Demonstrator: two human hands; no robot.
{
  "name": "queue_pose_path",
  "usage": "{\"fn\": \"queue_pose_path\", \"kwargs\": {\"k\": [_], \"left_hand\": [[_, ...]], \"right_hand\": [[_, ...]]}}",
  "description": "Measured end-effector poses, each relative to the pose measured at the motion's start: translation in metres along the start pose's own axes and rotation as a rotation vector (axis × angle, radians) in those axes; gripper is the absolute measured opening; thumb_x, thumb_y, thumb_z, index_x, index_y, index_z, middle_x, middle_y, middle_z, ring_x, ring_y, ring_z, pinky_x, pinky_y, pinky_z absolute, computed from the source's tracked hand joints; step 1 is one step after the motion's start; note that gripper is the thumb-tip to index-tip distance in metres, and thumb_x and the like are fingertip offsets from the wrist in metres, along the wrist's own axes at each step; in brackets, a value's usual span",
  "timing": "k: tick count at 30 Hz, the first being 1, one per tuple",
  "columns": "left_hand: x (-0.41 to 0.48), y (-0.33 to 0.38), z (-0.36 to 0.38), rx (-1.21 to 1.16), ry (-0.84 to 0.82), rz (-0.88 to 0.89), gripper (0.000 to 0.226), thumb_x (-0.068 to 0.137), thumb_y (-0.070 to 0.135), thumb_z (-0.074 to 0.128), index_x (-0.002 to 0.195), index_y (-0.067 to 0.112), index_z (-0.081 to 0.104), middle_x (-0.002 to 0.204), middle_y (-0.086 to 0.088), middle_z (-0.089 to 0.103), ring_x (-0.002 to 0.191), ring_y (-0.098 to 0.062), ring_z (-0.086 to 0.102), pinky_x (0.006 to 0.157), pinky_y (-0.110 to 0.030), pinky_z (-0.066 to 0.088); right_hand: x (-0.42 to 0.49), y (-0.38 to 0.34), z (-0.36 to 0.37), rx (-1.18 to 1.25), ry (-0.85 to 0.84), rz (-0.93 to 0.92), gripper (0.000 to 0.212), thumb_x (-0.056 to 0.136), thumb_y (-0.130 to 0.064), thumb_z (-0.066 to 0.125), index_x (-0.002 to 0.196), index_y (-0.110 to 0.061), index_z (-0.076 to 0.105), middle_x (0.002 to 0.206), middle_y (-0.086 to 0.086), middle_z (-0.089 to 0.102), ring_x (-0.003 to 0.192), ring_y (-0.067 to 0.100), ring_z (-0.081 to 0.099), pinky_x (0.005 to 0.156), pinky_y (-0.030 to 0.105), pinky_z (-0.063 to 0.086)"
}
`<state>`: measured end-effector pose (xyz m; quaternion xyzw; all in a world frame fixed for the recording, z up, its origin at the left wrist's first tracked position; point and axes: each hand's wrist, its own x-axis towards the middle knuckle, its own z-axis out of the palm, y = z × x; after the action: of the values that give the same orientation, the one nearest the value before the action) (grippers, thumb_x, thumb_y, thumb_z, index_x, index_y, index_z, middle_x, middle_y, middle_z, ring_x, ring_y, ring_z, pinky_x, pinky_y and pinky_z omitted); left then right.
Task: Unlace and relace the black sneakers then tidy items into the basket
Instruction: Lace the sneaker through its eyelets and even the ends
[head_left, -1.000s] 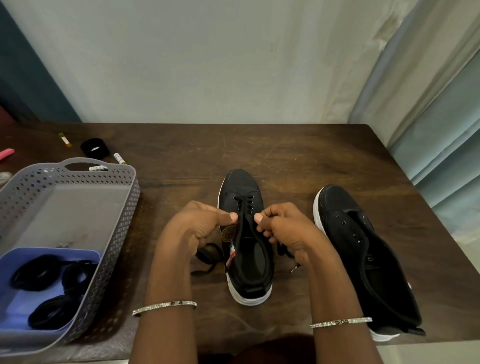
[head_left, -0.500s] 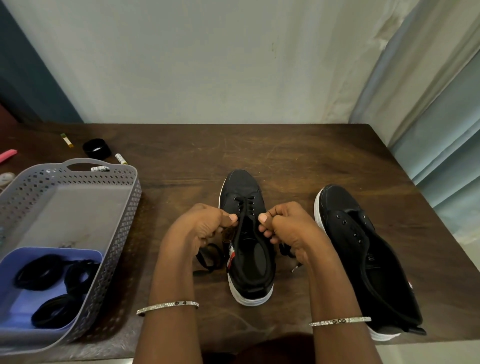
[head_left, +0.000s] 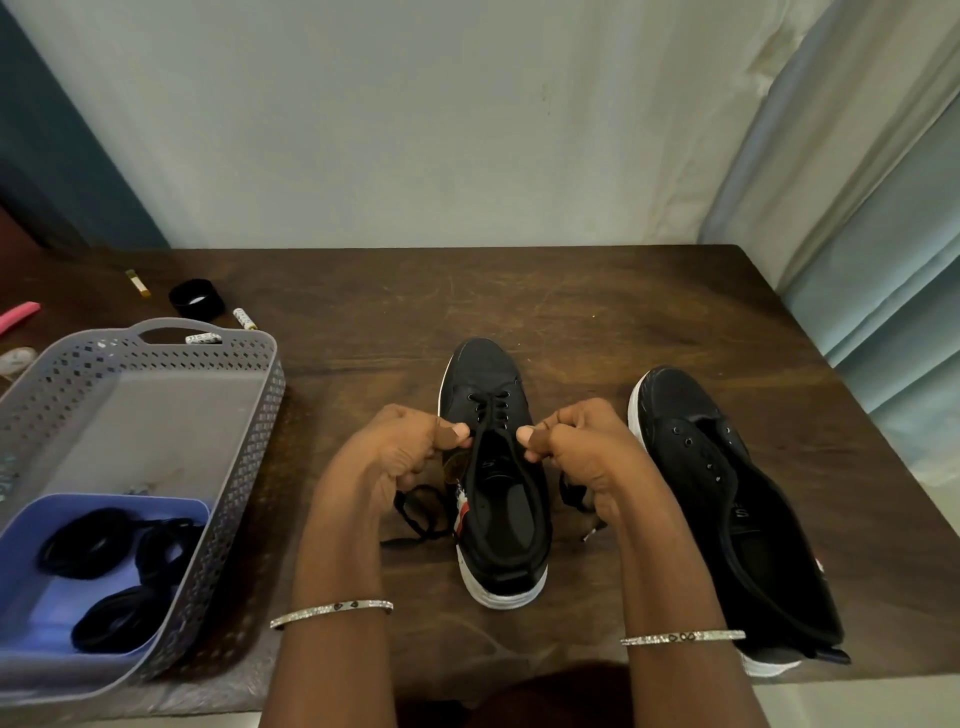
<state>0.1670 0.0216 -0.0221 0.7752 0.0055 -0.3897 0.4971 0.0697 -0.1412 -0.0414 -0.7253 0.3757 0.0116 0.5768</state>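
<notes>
While the left hand (head_left: 395, 457) and right hand (head_left: 582, 452) pinched lace ends, the sneaker (head_left: 498, 467) lay between them, toe pointing far.

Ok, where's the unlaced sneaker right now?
In the head view, the unlaced sneaker lies on the right side of the table, just right of the right hand and the partly laced sneaker.

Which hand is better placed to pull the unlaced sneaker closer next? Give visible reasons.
Right. The right hand sits beside the unlaced sneaker; the left hand would have to cross the half-laced sneaker between them. Both hands pinch the lace now, so it must let go first.
</notes>
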Motion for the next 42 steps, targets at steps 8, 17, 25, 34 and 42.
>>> {"fn": "queue_pose_path", "kwargs": {"k": [8,17,25,34,42], "left_hand": [[-0.012,-0.009,0.002,0.067,-0.064,0.029,0.026,0.098,0.023,0.063,0.077,0.011,0.073,0.053,0.004,0.039,0.039,-0.004,0.024,0.033,-0.015,0.016],[-0.068,-0.02,-0.01,0.219,0.004,0.188,0.034,0.106,0.024,0.047,0.078,0.01,0.062,0.061,0.0,0.037,0.039,-0.002,0.031,0.037,-0.012,0.027],[-0.113,0.031,-0.033,0.337,0.081,0.33,0.038,0.104,0.032,0.05,0.075,0.018,0.069,0.063,0.003,0.045,0.053,-0.011,0.036,0.053,-0.026,0.029],[-0.181,0.097,-0.036,0.42,0.053,0.472,0.035,0.105,0.032,0.047,0.085,0.014,0.069,0.067,0.003,0.045,0.056,-0.011,0.036,0.052,-0.026,0.033],[-0.238,0.133,-0.043,0.418,0.059,0.566,0.034,0.105,0.029,0.048,0.083,0.013,0.069,0.063,0.003,0.045,0.052,-0.009,0.038,0.049,-0.021,0.036]], "right_hand": [[-0.012,0.006,-0.014,-0.03,-0.076,-0.009,0.019,0.09,-0.014,0.073,0.072,-0.013,0.071,0.063,-0.002,0.067,0.045,0.003,0.05,0.046,0.018,0.039],[-0.057,0.01,-0.013,-0.244,0.075,-0.115,0.031,0.094,-0.042,0.068,0.072,-0.022,0.072,0.066,-0.003,0.07,0.066,0.014,0.066,0.067,0.03,0.051],[-0.089,-0.041,-0.031,-0.432,0.093,-0.217,0.04,0.102,-0.037,0.056,0.066,-0.024,0.067,0.087,0.005,0.074,0.087,0.024,0.069,0.085,0.039,0.054],[-0.128,-0.108,-0.053,-0.607,0.08,-0.315,0.035,0.104,-0.034,0.053,0.088,-0.01,0.074,0.077,-0.006,0.063,0.083,0.018,0.063,0.078,0.032,0.048],[-0.172,-0.156,-0.068,-0.652,0.142,-0.425,0.036,0.102,-0.036,0.056,0.099,-0.004,0.073,0.088,0.008,0.067,0.07,0.017,0.055,0.061,0.029,0.042]]}}
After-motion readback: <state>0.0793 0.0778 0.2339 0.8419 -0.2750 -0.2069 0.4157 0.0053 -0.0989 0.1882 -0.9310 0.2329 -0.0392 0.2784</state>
